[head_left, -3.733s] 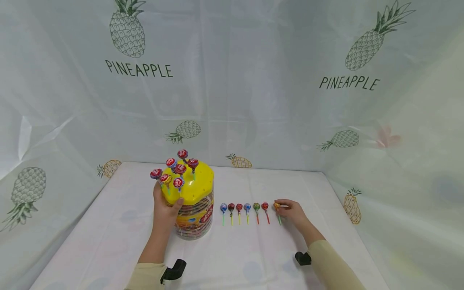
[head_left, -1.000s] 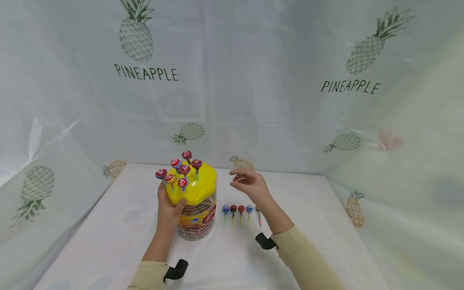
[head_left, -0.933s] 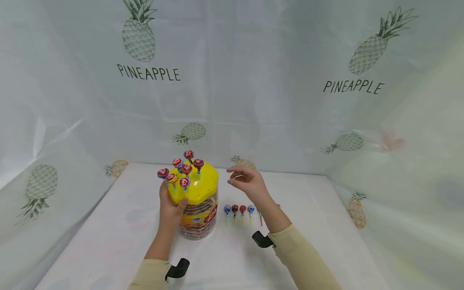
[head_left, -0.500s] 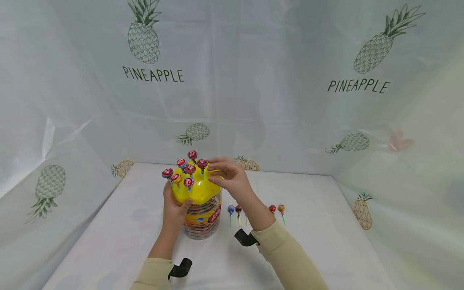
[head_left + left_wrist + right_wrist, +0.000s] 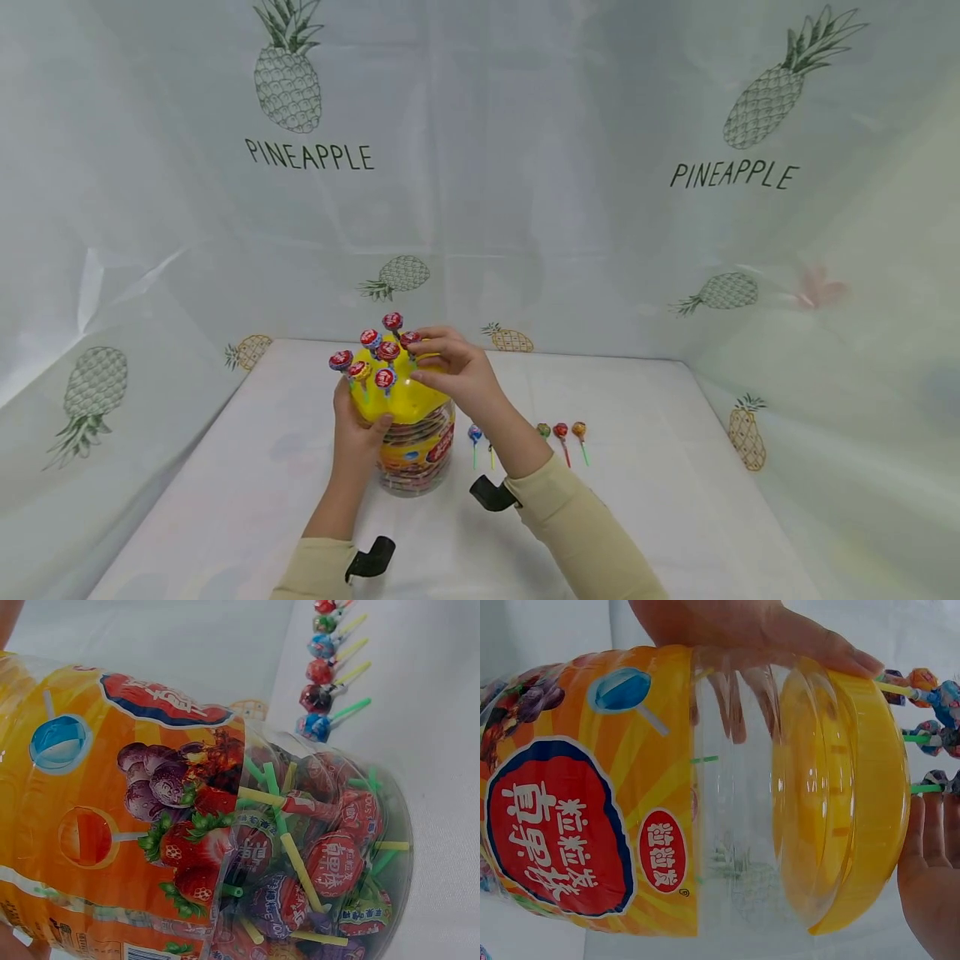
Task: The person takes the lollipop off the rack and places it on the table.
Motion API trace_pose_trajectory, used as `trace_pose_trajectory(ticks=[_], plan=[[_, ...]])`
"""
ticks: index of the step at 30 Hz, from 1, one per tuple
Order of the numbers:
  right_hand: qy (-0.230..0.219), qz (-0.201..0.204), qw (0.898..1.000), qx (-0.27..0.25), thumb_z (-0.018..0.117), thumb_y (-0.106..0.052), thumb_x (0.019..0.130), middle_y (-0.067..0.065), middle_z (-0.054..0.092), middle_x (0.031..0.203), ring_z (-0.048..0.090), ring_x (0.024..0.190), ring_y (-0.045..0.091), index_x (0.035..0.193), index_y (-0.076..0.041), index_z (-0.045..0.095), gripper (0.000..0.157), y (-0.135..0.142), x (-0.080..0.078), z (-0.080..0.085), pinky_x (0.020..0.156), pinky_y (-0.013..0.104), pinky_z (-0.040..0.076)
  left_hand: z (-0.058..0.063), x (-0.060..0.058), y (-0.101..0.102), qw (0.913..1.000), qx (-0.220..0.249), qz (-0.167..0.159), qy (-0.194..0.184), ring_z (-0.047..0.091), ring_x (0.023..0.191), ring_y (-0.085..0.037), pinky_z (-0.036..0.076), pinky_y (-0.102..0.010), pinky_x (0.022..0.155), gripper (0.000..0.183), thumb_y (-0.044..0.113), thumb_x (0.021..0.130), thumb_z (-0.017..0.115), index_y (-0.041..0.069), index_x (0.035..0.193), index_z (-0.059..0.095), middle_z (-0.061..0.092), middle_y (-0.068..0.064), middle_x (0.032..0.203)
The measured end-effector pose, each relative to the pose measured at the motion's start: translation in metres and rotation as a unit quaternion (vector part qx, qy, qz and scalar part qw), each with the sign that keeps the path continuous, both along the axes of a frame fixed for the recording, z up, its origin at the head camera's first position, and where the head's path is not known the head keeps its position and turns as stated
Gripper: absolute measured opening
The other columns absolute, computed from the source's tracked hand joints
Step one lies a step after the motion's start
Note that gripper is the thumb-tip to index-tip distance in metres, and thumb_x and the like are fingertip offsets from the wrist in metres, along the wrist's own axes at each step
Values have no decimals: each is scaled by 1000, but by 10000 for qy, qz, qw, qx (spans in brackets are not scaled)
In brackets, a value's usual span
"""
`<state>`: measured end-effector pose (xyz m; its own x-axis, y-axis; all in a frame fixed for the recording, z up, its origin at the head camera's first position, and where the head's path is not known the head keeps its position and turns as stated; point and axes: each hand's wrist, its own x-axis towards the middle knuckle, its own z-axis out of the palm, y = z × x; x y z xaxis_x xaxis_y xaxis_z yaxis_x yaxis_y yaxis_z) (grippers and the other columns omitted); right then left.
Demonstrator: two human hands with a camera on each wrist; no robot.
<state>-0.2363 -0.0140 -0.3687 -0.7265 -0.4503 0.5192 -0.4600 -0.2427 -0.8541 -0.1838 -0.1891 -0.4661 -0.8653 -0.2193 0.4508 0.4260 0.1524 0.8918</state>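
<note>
A clear lollipop jar (image 5: 416, 454) with a yellow lid (image 5: 431, 400) stands upright on the table; lollipops fill its lower part in the left wrist view. Several wrapped lollipops (image 5: 387, 351) stick up from the lid. My left hand (image 5: 354, 433) grips the jar at its left, thumb along the lid's edge; behind the clear wall its fingers show in the right wrist view. Over the lid's right side is my right hand (image 5: 461, 371), fingers extended at a red-topped lollipop (image 5: 409, 339), thumb apart from them. Its fingertips partly cover that lollipop.
On the white-covered table (image 5: 660, 500), a row of loose lollipops (image 5: 561, 432) lies right of the jar; my right forearm hides part of it in the head view. A pineapple-print sheet (image 5: 600, 208) hangs behind the table.
My right hand has left the orange lollipop at the row's right end. It has moved left over the lid, reaching the red-topped lollipop. My left hand keeps its grip on the jar.
</note>
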Motion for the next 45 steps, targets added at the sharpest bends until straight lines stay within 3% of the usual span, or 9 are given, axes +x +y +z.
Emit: trace_pose_trajectory(ticks=[6, 12, 15, 20, 22, 28, 35, 38, 45], plan=[[-194, -103, 9998, -33, 70, 4, 87, 8, 54, 131, 58, 113, 24, 114, 7, 66, 27, 1, 3, 5, 98, 38, 49, -3, -2, -1, 10000, 57, 3, 30, 41, 124, -14, 38, -14, 101, 80, 46, 91, 60, 26, 153, 13, 29, -2, 147], [-454, -183, 9971, -590, 69, 3, 87, 9, 54, 131, 58, 113, 30, 115, 4, 65, 28, 13, 6, 1, 99, 39, 48, -4, -3, -1, 9998, 71, -81, 136, 40, 126, -16, 36, -17, 104, 84, 49, 89, 61, 27, 154, 13, 30, -1, 147], [-631, -207, 9946, -794, 69, 4, 87, 11, 53, 131, 58, 114, 29, 114, -2, 68, 28, 20, 7, -5, 99, 38, 47, 3, 2, 1, 9998, 120, -92, 111, 41, 124, -15, 36, -16, 103, 85, 47, 89, 63, 24, 154, 13, 31, -1, 145], [-939, -403, 9900, -972, 68, 6, 87, 11, 54, 130, 60, 108, 25, 111, -15, 72, 33, 31, 10, -18, 96, 36, 50, 1, 2, 1, 9993, 234, -121, 248, 44, 121, -18, 39, -18, 102, 85, 46, 88, 65, 23, 153, 15, 35, -1, 141], [-1061, -513, 9878, -1022, 67, 8, 87, 10, 55, 128, 61, 106, 24, 111, -19, 72, 36, 36, 12, -23, 95, 35, 51, -6, -3, -1, 9991, 231, -121, 344, 45, 121, -18, 39, -17, 101, 84, 47, 88, 64, 27, 153, 16, 36, 2, 140], [-1759, -912, 9742, -1082, 64, 14, 86, 8, 59, 118, 62, 100, 20, 106, -25, 73, 45, 50, 19, -41, 91, 33, 53, -1, -1, 1, 9993, 262, -150, 229, 44, 121, -16, 39, -17, 102, 88, 46, 87, 66, 22, 154, 14, 36, 1, 141], [-2153, -1197, 9657, -822, 67, 11, 84, 9, 59, 117, 61, 99, 19, 110, -16, 72, 38, 65, 26, -67, 86, 29, 54, 21, 13, 8, 9996, 241, -157, 37, 42, 122, -13, 37, -17, 103, 86, 46, 89, 64, 16, 153, 15, 34, 0, 141], [-2227, -1314, 9631, -745, 69, 10, 84, 7, 62, 114, 62, 96, 18, 111, -12, 72, 35, 71, 27, -83, 85, 28, 55, 24, 14, 8, 9997, 190, -126, -23, 42, 123, -11, 36, -16, 103, 84, 46, 89, 63, 18, 153, 16, 33, 2, 142], [-2389, -1381, 9593, -595, 71, 13, 80, 9, 67, 112, 64, 91, 17, 111, 0, 70, 34, 81, 27, -117, 81, 28, 56, 5, 1, 2, 9996, 238, -117, 65, 42, 123, -14, 36, -16, 103, 86, 44, 88, 65, 20, 154, 14, 34, -1, 144]])
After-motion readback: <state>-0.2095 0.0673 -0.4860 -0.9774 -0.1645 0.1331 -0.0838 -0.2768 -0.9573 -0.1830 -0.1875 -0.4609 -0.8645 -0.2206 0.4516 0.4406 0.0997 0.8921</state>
